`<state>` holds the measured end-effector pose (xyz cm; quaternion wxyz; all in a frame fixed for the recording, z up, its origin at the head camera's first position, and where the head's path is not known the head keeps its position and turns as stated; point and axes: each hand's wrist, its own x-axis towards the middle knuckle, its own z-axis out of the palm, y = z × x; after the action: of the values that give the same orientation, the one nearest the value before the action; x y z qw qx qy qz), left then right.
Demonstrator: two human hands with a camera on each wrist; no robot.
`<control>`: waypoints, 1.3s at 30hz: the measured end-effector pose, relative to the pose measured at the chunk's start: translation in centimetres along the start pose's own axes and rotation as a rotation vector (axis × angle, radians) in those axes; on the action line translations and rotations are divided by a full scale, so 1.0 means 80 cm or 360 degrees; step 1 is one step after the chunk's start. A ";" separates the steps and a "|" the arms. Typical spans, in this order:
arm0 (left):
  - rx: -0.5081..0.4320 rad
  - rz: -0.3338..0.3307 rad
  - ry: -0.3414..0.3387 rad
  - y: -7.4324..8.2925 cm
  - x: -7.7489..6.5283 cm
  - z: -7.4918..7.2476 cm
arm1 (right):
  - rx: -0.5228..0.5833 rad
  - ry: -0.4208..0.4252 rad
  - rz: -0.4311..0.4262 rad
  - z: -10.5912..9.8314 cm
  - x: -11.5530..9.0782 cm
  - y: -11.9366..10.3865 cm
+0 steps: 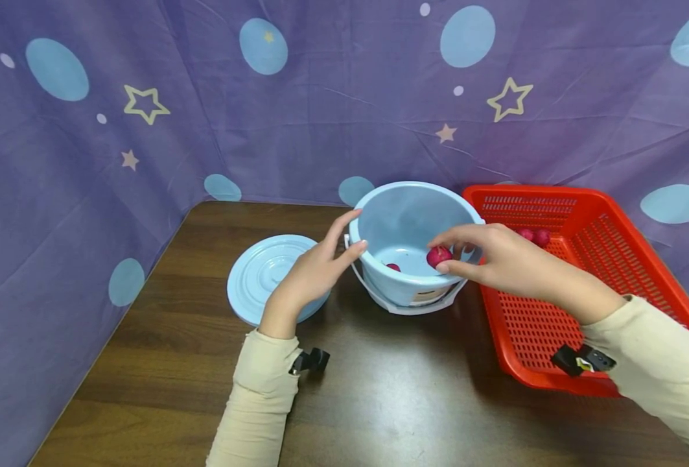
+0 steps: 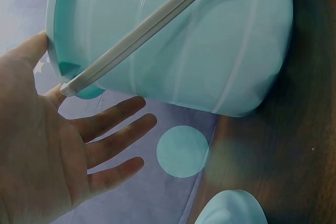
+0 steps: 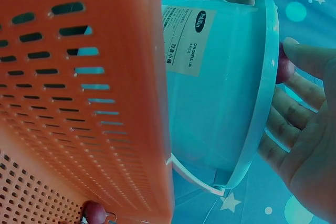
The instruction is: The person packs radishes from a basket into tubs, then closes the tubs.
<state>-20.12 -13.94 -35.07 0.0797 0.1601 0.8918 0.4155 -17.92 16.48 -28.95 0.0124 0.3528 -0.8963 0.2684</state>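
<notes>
A light blue bucket stands upright on the table with its mouth facing up. At its left rim is my left hand, thumb and forefinger straight against the edge; in the left wrist view the other fingers spread loose beside the bucket's handle. My right hand pinches a red radish between thumb and fingers, just over the right side of the mouth. Another radish shows partly on the bucket floor, the near wall hiding the rest.
To the right, a red plastic basket sits close against the bucket, with radishes at its far end. The round blue lid lies flat on the wooden table, partly under my left forearm. A purple curtain hangs behind.
</notes>
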 end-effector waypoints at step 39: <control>-0.0006 0.0019 0.0011 -0.003 0.002 0.002 | 0.0264 0.0338 0.0176 -0.041 -0.022 0.048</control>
<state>-20.26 -13.93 -35.32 0.0744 0.1639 0.8903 0.4183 -19.60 21.55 -28.32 0.0632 0.2722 -0.8828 0.3776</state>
